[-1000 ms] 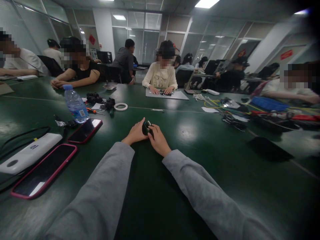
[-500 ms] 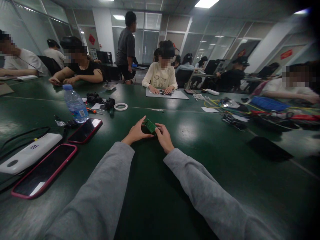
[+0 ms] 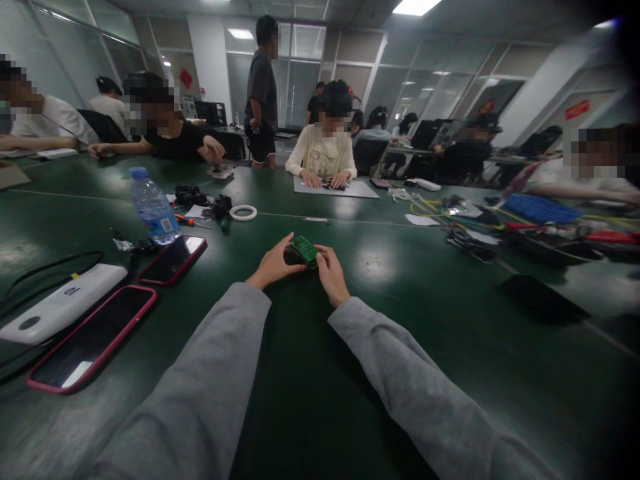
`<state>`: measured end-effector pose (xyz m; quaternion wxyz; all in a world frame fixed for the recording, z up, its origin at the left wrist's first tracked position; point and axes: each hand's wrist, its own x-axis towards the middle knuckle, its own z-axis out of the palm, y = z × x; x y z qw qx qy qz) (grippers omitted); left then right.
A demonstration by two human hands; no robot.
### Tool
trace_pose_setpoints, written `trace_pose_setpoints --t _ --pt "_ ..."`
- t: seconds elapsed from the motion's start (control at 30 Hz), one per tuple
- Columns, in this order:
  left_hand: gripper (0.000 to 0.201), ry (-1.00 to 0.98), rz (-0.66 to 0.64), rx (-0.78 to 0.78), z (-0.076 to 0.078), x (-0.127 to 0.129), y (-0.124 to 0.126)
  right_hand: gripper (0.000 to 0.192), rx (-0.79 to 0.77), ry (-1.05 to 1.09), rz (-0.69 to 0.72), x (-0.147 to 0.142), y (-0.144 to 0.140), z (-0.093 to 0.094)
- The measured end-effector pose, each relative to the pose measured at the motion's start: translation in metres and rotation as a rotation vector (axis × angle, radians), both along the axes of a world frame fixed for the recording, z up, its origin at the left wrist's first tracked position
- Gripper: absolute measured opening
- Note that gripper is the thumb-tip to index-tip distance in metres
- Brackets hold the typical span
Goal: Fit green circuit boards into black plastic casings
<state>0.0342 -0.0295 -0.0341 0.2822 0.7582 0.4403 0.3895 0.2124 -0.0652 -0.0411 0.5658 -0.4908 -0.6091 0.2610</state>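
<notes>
Right now I have a small green circuit board [image 3: 305,249] up in front of me, a little above the dark green table [image 3: 300,400], with its face tilted toward me. My right hand [image 3: 331,273] has it pinched at the right end, thumb and fingers closed on the edge. My left hand [image 3: 273,265] sits around the other end, thumb stretched along below the board and fingers up by its far left corner, so thumb and fingertips stand well apart with the board between them; I cannot tell how firmly those fingers press on it, if they do. Both of my forearms, in grey sleeves [image 3: 190,387], reach forward over the table. Off to my left lie two phones in reddish cases, the nearer phone [image 3: 95,340] beside a white device [image 3: 65,303] with a black cable, the farther phone [image 3: 173,260] just in front of a water bottle [image 3: 154,208] with a blue cap. Beyond the bottle I see an orange-handled screwdriver [image 3: 186,219] and a white ring [image 3: 244,219] lying flat. Across from me a person [image 3: 323,150] in a pale top sits with both hands on a light mat [image 3: 363,191]. Over on the right are yellow cables [image 3: 425,203], a blue bundle [image 3: 540,208] and, nearer me, a flat black thing [image 3: 543,298].
</notes>
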Motion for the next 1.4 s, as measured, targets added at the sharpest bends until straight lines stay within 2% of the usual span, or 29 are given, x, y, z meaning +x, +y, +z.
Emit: trace_pose_setpoints --t 0.4,0.67,0.8,0.9,1.17,1.4 --pt "0.1 0.016 -0.011 0.023 0.002 -0.001 -0.003 0.036 0.023 -0.101 -0.068 0.003 0.002 -0.004" --pt "0.094 0.007 -0.016 0.049 0.004 -0.001 -0.004 0.043 0.009 -0.137 -0.055 0.002 0.004 -0.004" --pt "0.084 0.003 -0.013 0.064 0.005 0.0 -0.003 0.05 0.047 -0.217 -0.064 0.003 0.008 -0.01" --pt "0.077 -0.006 -0.001 0.067 0.006 0.0 -0.004 0.048 0.06 -0.24 -0.066 0.004 0.009 -0.012" --pt "0.073 -0.086 0.019 0.027 0.004 -0.001 -0.001 0.043 0.013 -0.193 -0.091 0.003 0.007 -0.009" --pt "0.065 -0.205 0.008 -0.028 0.005 -0.001 0.003 0.043 -0.067 -0.126 -0.017 0.003 0.006 -0.005"
